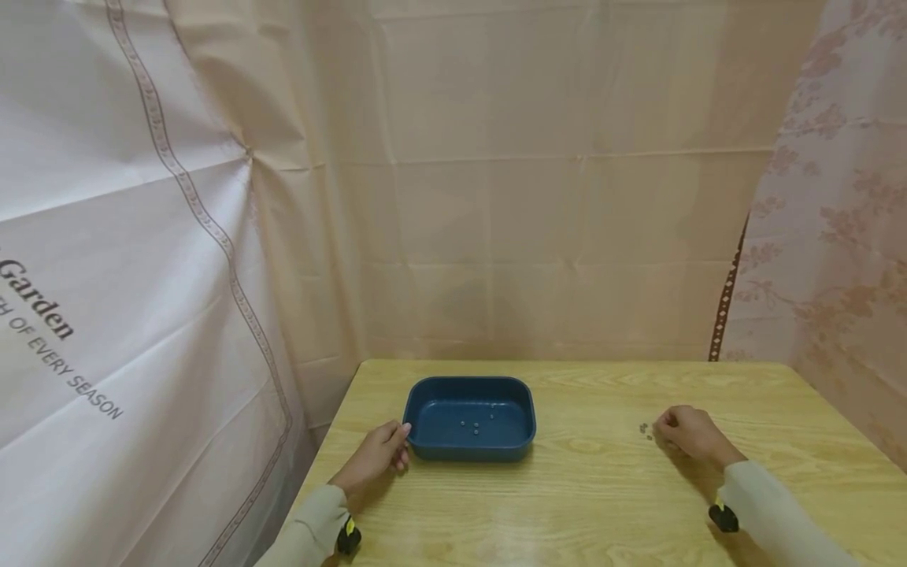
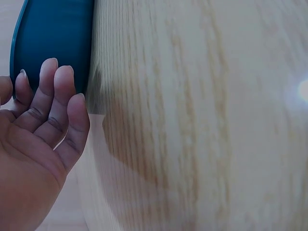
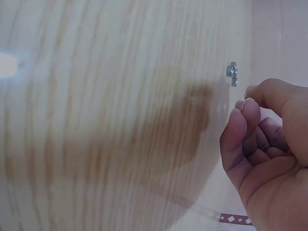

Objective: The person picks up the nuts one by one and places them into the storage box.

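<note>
A dark blue rectangular container [image 1: 471, 454] stands left of the middle of the table. Several small metal nuts [image 1: 476, 425] lie scattered on its floor. My left hand [image 1: 379, 450] pinches its left rim, thumb on top and the other fingers against the outer wall; in the left wrist view those fingers overlap the blue side wall [image 2: 53, 29]. Far to the right, my right hand [image 1: 690, 433] is beside a little group of metal nuts [image 3: 232, 72] on the table. Its thumb and fingertips come together, and I cannot tell whether a nut is between them.
The light wood-grain table [image 1: 581, 504] reaches back to a beige cloth [image 1: 538, 197]. A white printed cloth [image 1: 142, 260] hangs on the left and a floral one [image 1: 836, 236] on the right. Both sleeved wrists carry small black devices.
</note>
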`<action>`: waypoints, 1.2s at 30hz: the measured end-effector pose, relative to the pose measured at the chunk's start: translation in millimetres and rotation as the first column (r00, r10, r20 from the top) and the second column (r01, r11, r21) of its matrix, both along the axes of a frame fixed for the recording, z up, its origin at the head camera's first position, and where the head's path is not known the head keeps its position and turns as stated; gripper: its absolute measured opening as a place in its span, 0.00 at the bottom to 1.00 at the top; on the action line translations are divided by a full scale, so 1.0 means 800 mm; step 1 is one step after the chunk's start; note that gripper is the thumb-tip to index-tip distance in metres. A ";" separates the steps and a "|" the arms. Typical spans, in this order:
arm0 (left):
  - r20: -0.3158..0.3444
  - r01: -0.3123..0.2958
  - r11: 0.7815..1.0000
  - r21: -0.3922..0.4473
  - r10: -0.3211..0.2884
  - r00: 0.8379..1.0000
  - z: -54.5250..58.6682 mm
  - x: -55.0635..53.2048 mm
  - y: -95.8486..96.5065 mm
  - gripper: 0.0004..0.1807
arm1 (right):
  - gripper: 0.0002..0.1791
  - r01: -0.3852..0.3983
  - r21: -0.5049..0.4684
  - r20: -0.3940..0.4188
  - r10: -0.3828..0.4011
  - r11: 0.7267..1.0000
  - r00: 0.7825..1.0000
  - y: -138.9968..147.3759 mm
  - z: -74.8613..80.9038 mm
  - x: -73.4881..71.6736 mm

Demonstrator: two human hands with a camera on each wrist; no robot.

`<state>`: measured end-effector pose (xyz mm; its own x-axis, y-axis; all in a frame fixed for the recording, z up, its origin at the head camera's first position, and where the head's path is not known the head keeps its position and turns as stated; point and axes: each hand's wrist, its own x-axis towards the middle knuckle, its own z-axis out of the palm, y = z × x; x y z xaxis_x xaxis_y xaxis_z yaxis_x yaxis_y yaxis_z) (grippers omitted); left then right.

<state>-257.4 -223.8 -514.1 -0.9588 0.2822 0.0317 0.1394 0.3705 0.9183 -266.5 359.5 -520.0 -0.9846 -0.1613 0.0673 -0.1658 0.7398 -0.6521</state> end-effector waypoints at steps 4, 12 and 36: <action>0.002 -0.005 1.000 -0.004 0.005 1.000 -0.002 -0.001 0.000 0.25 | 0.09 -0.010 0.023 -0.039 0.011 1.000 0.999 -0.004 0.004 0.000; -0.001 0.015 1.000 0.003 -0.015 1.000 0.005 0.003 -0.001 0.24 | 0.10 -0.031 0.010 -0.053 0.032 0.999 0.998 -0.015 0.008 -0.002; -0.022 0.029 1.000 -0.010 -0.030 0.999 0.004 0.003 -0.002 0.25 | 0.10 -0.052 -0.011 -0.093 0.051 0.999 0.994 -0.046 0.021 -0.005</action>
<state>-255.2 -225.2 -510.7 -0.9492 0.3107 0.0496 0.1703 0.3747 0.9114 -270.2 322.7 -503.1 -0.9644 -0.2099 0.1608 -0.2637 0.7201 -0.6419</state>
